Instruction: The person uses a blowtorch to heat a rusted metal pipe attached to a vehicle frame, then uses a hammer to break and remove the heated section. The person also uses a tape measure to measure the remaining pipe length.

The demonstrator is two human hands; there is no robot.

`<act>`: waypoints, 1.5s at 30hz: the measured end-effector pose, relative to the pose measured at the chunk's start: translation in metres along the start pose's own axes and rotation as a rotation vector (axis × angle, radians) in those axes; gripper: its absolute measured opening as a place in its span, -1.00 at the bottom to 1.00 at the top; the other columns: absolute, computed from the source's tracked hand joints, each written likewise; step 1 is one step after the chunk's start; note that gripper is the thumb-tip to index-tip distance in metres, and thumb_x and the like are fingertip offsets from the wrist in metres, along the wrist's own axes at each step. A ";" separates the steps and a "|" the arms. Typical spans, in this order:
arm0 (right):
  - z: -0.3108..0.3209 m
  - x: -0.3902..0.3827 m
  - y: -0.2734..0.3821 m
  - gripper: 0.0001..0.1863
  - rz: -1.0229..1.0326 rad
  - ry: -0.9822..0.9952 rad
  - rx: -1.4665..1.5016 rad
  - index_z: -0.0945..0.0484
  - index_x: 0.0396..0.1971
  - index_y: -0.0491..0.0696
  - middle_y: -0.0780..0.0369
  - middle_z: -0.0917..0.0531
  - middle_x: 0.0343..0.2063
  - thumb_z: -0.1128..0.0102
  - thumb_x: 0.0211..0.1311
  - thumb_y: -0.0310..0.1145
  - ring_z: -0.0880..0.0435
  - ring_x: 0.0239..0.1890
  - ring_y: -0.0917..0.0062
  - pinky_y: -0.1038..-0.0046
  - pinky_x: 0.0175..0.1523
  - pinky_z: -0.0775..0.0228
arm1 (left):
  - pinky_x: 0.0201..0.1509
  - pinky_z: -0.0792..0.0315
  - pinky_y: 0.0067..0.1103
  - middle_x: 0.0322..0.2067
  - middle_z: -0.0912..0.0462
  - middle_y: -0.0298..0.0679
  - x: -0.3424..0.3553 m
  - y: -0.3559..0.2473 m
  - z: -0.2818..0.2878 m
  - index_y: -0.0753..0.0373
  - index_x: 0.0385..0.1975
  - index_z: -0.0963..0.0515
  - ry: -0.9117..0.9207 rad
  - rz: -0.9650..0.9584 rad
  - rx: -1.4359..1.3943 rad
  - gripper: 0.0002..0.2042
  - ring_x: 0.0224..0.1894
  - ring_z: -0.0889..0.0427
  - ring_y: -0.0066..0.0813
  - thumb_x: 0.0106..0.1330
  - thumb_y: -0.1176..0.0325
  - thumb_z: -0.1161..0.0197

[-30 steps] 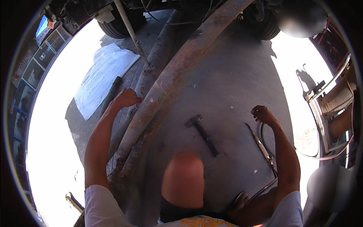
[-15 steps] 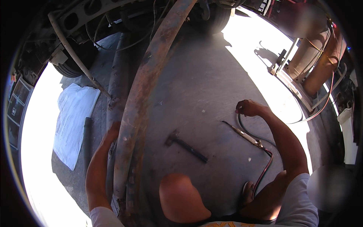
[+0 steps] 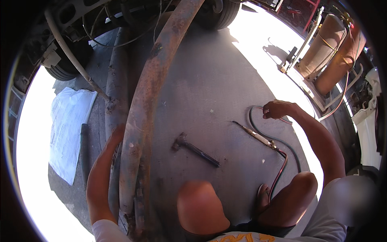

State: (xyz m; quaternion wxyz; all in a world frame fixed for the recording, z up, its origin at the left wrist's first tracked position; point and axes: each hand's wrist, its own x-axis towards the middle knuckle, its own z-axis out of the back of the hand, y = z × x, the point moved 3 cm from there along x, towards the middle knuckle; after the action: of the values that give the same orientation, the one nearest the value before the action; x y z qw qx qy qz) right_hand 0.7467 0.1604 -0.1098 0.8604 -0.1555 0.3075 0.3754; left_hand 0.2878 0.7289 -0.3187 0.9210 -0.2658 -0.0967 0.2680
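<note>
My right hand (image 3: 278,109) is closed on a thin hose (image 3: 250,115), whose dark loop curves over the floor below it. Near that loop lies a cutting torch (image 3: 258,138), its dark tip pointing up and left and its red and dark hoses (image 3: 284,163) running back toward my foot. My left hand (image 3: 119,131) reaches in behind a long, rusty, curved metal beam (image 3: 147,86); the beam hides its fingers. A hammer (image 3: 197,152) with a dark handle rests on the concrete between my two arms.
Two rust-coloured gas cylinders (image 3: 325,44) stand on a cart at the far right. Vehicle tyres (image 3: 223,17) and frame parts are overhead and ahead. A grey prop bar (image 3: 74,54) slants down at the left, beside a white sack (image 3: 70,129) on the floor.
My right hand has drawn the hose to the right, and its loop has grown wider on the floor. My left hand stays behind the beam. The view has shifted slightly.
</note>
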 end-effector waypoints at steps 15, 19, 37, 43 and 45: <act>-0.017 0.191 0.270 -0.43 0.376 0.139 0.443 -0.59 0.34 -0.07 0.11 -0.78 0.09 -0.16 0.62 0.07 -0.81 0.02 0.36 0.21 0.08 -0.69 | 0.36 -0.45 -0.08 0.20 -0.67 0.18 0.005 -0.047 0.036 0.26 0.15 -0.70 0.078 0.059 0.103 -0.49 0.31 -0.59 0.20 0.45 -0.04 -0.31; -0.051 0.249 0.323 -0.39 0.417 0.246 0.962 -0.57 0.34 -0.13 0.07 -0.77 0.01 -0.09 0.65 0.10 -0.80 -0.06 0.35 0.22 0.06 -0.68 | 0.37 -0.45 -0.09 0.21 -0.67 0.18 -0.004 -0.043 0.040 0.26 0.16 -0.70 0.087 0.081 0.135 -0.48 0.32 -0.58 0.19 0.45 -0.05 -0.31; 0.008 0.378 0.396 -0.50 0.777 -0.036 0.054 -0.53 0.42 -0.06 0.08 -0.71 0.16 -0.22 0.56 -0.30 -0.75 0.14 0.27 0.24 0.18 -0.71 | 0.40 -0.44 -0.12 0.25 -0.64 0.17 -0.043 -0.046 0.051 0.28 0.20 -0.68 0.221 0.264 0.252 -0.43 0.36 -0.56 0.14 0.46 -0.11 -0.31; -0.010 0.366 0.422 -0.41 0.559 0.563 1.524 -0.45 0.46 -0.05 0.07 -0.57 0.37 -0.07 0.63 -0.02 -0.66 0.29 0.17 0.10 0.40 -0.56 | 0.41 -0.44 -0.13 0.27 -0.63 0.17 -0.056 -0.062 0.066 0.29 0.22 -0.67 0.290 0.341 0.296 -0.41 0.38 -0.56 0.12 0.46 -0.12 -0.31; -0.009 0.359 0.427 -0.37 0.572 0.725 1.786 -0.44 0.46 -0.08 0.06 -0.54 0.40 -0.02 0.65 0.06 -0.62 0.34 0.16 0.05 0.45 -0.51 | 0.42 -0.44 -0.13 0.27 -0.63 0.17 -0.057 -0.068 0.069 0.29 0.22 -0.67 0.302 0.363 0.300 -0.40 0.38 -0.55 0.12 0.46 -0.13 -0.31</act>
State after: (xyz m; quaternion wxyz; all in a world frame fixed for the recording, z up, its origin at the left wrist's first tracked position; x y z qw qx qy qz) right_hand 0.6163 0.6393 -0.3636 0.3940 0.5217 0.7455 0.1299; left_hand 0.2483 0.6793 -0.2255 0.8908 -0.1767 0.1317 0.3973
